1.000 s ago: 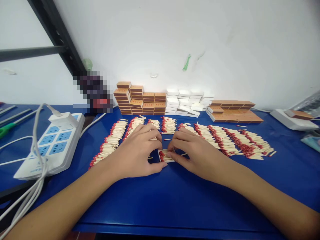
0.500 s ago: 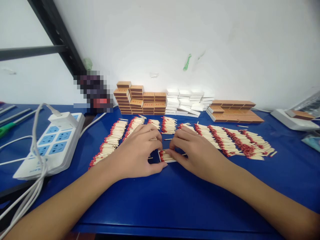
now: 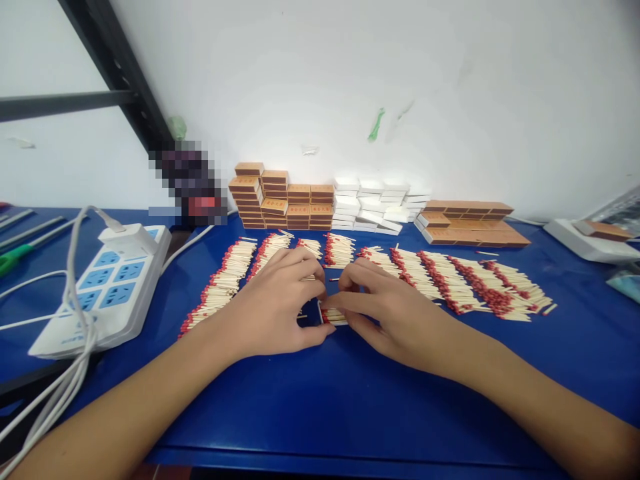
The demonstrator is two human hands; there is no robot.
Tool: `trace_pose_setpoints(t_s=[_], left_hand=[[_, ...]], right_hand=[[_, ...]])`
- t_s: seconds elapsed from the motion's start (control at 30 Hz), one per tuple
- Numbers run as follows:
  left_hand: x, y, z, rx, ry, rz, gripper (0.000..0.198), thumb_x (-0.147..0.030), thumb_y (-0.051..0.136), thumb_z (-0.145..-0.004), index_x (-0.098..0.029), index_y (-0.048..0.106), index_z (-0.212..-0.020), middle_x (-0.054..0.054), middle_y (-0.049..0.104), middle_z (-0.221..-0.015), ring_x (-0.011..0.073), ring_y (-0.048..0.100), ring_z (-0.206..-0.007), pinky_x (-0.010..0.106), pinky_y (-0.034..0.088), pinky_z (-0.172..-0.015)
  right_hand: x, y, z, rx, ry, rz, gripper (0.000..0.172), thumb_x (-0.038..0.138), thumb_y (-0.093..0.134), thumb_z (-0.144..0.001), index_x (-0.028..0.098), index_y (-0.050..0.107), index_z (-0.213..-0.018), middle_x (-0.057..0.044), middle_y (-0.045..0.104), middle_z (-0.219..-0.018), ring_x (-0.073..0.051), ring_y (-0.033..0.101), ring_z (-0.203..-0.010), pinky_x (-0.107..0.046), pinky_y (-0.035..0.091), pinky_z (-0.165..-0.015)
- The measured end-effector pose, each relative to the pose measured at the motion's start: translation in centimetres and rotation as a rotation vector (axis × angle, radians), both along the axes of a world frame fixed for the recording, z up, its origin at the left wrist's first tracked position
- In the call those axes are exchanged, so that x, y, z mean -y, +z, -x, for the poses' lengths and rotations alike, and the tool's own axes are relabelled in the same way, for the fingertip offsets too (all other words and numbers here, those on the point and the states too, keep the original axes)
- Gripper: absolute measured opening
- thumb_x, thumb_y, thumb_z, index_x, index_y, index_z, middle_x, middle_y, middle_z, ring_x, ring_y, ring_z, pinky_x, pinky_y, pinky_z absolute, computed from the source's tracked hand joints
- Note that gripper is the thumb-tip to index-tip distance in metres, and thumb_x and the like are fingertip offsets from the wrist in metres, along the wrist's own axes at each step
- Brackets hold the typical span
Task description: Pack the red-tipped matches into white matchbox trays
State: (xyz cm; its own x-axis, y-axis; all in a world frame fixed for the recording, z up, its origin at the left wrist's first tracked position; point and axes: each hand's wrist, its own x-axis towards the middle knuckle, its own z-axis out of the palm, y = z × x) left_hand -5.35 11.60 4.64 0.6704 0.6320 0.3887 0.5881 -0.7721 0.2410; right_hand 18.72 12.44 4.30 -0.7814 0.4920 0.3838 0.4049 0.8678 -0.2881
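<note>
A small white matchbox tray lies on the blue table between my hands, with red-headed matches inside it. My left hand grips the tray's left end, thumb at the near side and fingers at the far side. Over the tray's right part bends my right hand; its index finger reaches across the matches and its thumb is by the near edge. The right hand hides most of the tray's right end. Just beyond the fingers a loose match rests on the table.
Rows of matches fan out behind and beside the hands. Against the wall stand stacked brown matchboxes, white trays and flat-laid matchbox covers. A white power strip with cables is at the left.
My right index finger has extended left over the matches in the tray, and the right thumb has drawn back to the tray's near edge. The left hand keeps its hold.
</note>
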Motion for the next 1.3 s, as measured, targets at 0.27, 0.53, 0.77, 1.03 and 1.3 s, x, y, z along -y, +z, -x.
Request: trace_pose_setpoints(t_s=[0.27, 0.53, 0.77, 1.03, 1.3], left_hand=[[0.04, 0.05, 0.02, 0.016, -0.005, 0.003, 0.019, -0.037, 0.081, -0.091, -0.02, 0.072, -0.091, 0.006, 0.07, -0.1, 0.0276, 0.061, -0.111, 0.048, 0.048, -0.105], [0.12, -0.01, 0.13, 0.011, -0.005, 0.008, 0.02, -0.037, 0.083, -0.09, -0.02, 0.073, -0.095, 0.006, 0.07, -0.101, 0.0275, 0.061, -0.112, 0.048, 0.048, -0.106], [0.03, 0.0, 0.17, 0.013, -0.008, 0.001, 0.02, -0.036, 0.083, -0.089, -0.02, 0.073, -0.094, 0.007, 0.071, -0.103, 0.0282, 0.061, -0.113, 0.048, 0.047, -0.106], [0.07, -0.04, 0.13, 0.017, -0.011, 0.005, 0.02, -0.036, 0.083, -0.089, -0.02, 0.072, -0.094, 0.007, 0.071, -0.103, 0.0273, 0.062, -0.111, 0.048, 0.048, -0.103], [0.08, -0.09, 0.1, 0.018, -0.009, 0.007, 0.021, -0.036, 0.083, -0.089, -0.019, 0.072, -0.092, 0.007, 0.071, -0.104, 0.0276, 0.062, -0.112, 0.048, 0.048, -0.104]], right_hand=[[-0.03, 0.21, -0.27, -0.006, 0.02, 0.058, 0.031, 0.007, 0.054, -0.102, 0.023, 0.079, -0.11, -0.009, 0.062, -0.102, -0.021, 0.059, -0.095, -0.035, 0.051, -0.081], [-0.09, 0.02, -0.41, -0.013, -0.01, 0.048, 0.025, 0.005, 0.058, -0.097, 0.021, 0.077, -0.093, -0.009, 0.063, -0.102, -0.022, 0.06, -0.096, -0.036, 0.051, -0.08], [-0.47, 0.0, -0.69, -0.021, -0.039, 0.042, 0.024, 0.008, 0.058, -0.1, 0.021, 0.078, -0.097, -0.008, 0.063, -0.096, -0.021, 0.06, -0.091, -0.035, 0.05, -0.075], [-0.4, 0.01, -0.65, -0.01, -0.041, 0.06, 0.023, 0.009, 0.059, -0.1, 0.022, 0.077, -0.096, -0.008, 0.064, -0.098, -0.021, 0.062, -0.091, -0.035, 0.051, -0.077], [-0.61, -0.13, -0.54, 0.018, -0.108, 0.038, 0.013, 0.021, 0.066, -0.104, 0.02, 0.076, -0.096, -0.007, 0.066, -0.093, -0.021, 0.063, -0.09, -0.036, 0.051, -0.077]])
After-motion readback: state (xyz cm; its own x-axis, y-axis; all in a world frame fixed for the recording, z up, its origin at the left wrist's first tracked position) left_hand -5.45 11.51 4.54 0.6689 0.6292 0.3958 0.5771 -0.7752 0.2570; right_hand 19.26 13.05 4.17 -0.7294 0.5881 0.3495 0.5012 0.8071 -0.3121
